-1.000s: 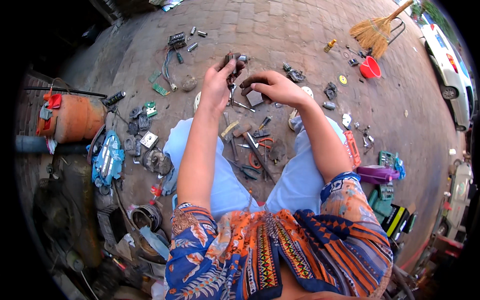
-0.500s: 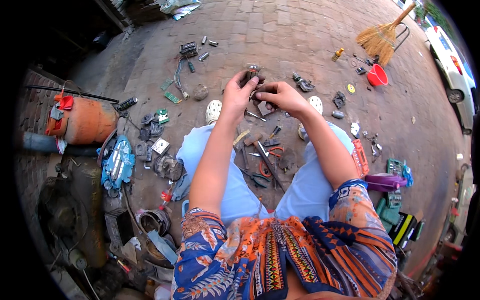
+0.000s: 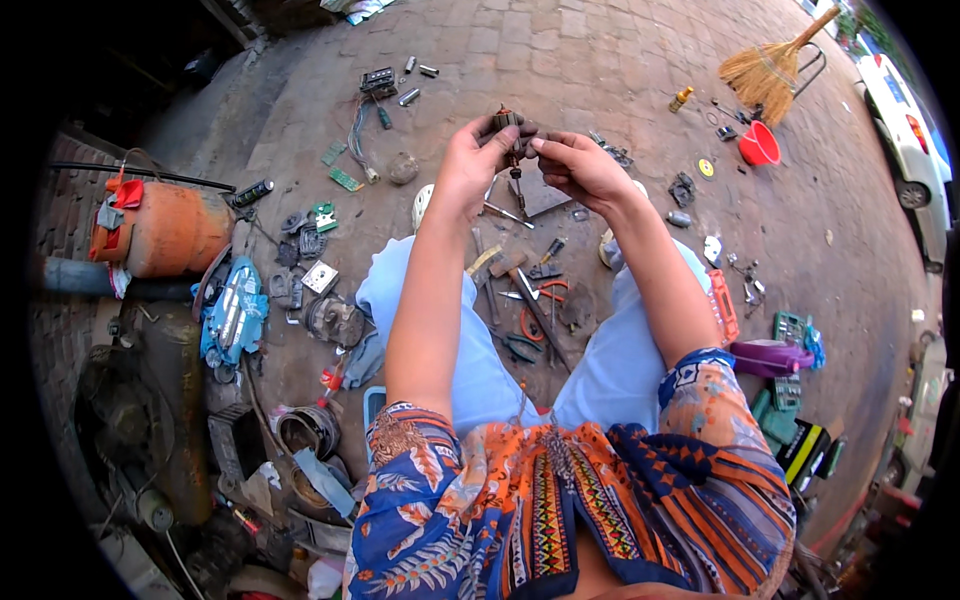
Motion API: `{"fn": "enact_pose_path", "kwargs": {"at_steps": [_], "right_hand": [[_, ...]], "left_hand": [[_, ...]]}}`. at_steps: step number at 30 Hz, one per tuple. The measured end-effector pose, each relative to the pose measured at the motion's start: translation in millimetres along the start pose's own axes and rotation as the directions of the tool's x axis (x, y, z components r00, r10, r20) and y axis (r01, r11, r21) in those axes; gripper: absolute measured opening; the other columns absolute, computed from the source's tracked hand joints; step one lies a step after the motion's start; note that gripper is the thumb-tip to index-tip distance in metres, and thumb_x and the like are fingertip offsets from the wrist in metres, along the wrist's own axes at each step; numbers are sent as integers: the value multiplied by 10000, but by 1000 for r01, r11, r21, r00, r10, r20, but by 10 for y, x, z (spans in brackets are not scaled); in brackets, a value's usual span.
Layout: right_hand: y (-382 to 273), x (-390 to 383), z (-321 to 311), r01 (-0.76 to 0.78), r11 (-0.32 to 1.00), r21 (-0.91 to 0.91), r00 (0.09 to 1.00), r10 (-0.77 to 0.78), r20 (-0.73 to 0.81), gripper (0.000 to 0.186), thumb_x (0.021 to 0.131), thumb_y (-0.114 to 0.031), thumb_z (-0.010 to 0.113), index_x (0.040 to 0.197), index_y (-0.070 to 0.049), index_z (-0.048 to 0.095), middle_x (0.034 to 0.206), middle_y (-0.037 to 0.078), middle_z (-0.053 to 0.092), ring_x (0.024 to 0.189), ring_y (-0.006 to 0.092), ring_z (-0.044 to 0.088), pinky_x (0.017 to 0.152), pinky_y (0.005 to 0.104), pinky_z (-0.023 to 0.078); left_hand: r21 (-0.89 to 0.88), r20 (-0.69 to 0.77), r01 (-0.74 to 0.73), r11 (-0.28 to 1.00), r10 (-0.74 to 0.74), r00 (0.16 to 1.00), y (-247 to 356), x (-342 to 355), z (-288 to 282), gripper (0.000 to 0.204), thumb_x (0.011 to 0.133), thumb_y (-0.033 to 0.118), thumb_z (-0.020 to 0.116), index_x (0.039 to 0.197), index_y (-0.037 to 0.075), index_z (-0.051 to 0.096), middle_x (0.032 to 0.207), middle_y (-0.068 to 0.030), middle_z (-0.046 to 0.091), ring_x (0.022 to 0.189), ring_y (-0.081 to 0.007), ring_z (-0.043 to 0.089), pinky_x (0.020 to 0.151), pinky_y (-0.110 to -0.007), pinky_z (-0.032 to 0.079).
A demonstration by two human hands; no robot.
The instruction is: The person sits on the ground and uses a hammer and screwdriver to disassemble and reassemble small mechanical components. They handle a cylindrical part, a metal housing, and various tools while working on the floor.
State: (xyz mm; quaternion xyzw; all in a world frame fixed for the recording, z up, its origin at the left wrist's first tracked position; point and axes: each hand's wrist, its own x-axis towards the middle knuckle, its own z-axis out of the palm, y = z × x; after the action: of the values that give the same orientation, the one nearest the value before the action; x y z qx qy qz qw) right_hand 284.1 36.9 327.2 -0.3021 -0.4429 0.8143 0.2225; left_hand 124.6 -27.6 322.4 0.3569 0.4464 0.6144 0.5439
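A motor armature (image 3: 507, 118) with a dark ribbed core, copper-coloured windings and a thin shaft stands upright between my hands. My left hand (image 3: 478, 155) is closed around its core, thumb in front. My right hand (image 3: 583, 168) is beside it, fingers curled and thumb and forefinger pinched together close to the armature; whatever they hold is too small to make out. Below the hands a flat grey metal block (image 3: 542, 195) lies on the brick ground, with a slim metal rod-like tool (image 3: 508, 215) beside it.
Between my legs lie a hammer (image 3: 512, 268), orange-handled pliers (image 3: 550, 289) and other tools. An orange gas cylinder (image 3: 180, 232) and scrap parts are to the left. A straw broom (image 3: 765, 75), red bucket (image 3: 760, 147) and purple case (image 3: 765, 357) are to the right.
The armature's shaft and windings now show below my left hand. My right hand has shifted slightly up and right, uncovering more of the metal block.
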Motion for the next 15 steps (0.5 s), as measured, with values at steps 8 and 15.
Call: {"fn": "enact_pose_path", "kwargs": {"at_steps": [8, 15], "right_hand": [[-239, 86, -337, 162, 939, 303, 986, -165, -15, 169, 930, -133, 525, 912, 31, 564, 605, -74, 321, 536, 34, 297, 487, 196, 279], [-281, -81, -83, 310, 948, -77, 951, -310, 7, 176, 925, -158, 542, 947, 15, 566, 700, -40, 466, 590, 40, 353, 530, 195, 307]], "left_hand": [[-295, 179, 130, 947, -79, 981, 70, -82, 119, 312, 915, 123, 545, 1163, -65, 514, 1078, -161, 631, 1001, -228, 622, 827, -309, 501], [523, -188, -76, 849, 202, 961, -68, 71, -95, 339, 752, 103, 726, 1001, -64, 568, 918, -145, 671, 799, -152, 652, 705, -252, 506]]}}
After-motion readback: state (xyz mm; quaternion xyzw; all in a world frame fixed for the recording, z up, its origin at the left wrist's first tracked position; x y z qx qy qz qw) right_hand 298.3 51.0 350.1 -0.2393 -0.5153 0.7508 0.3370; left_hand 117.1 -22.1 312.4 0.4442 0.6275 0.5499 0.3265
